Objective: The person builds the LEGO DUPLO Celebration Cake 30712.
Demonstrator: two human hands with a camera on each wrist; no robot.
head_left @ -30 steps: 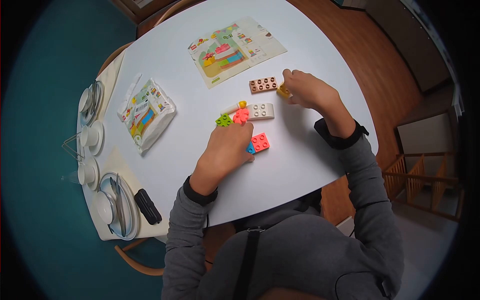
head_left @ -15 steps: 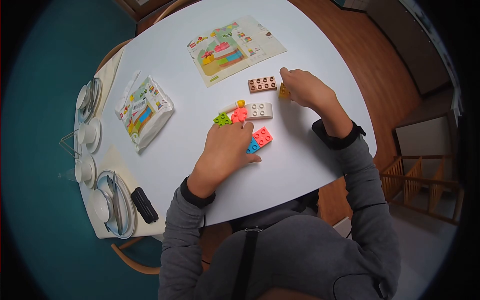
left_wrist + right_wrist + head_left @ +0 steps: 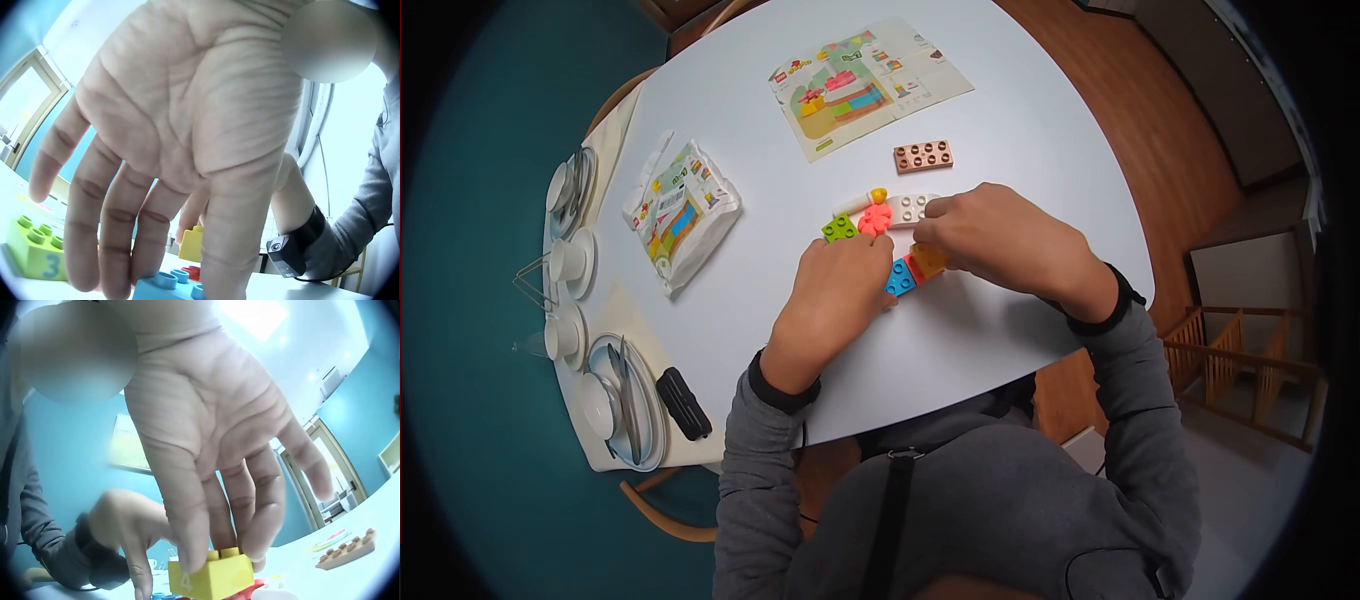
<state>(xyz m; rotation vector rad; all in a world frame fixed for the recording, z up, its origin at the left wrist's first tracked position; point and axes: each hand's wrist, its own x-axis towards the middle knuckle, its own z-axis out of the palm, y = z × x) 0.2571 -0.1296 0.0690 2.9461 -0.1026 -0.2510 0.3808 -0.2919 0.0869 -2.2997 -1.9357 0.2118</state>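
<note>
My right hand (image 3: 1005, 240) pinches a yellow brick (image 3: 212, 575) marked 4 between thumb and fingertips, close over a coral-red brick (image 3: 914, 268) that it mostly covers in the head view. Beside that one is a blue brick (image 3: 899, 279), with my left hand (image 3: 830, 300) gripping it, thumb on the near side and fingers on the far side. Just past the left fingers sits a green brick (image 3: 838, 229), which bears a 3 in the left wrist view. A coral flower piece (image 3: 874, 220) and a white brick (image 3: 910, 209) lie behind both hands.
A white candle-like piece with a yellow tip (image 3: 859, 204) lies behind the flower. Farther back are a brown brick (image 3: 923, 156) and a printed sheet (image 3: 870, 85). At left lie a printed bag (image 3: 685, 215), a black case (image 3: 683, 404), cups and plates (image 3: 662, 430).
My right hand has brought the yellow brick from beside the brown brick toward me and left, to over the coral-red brick. The left hand stays at the blue brick, which has turned slightly.
</note>
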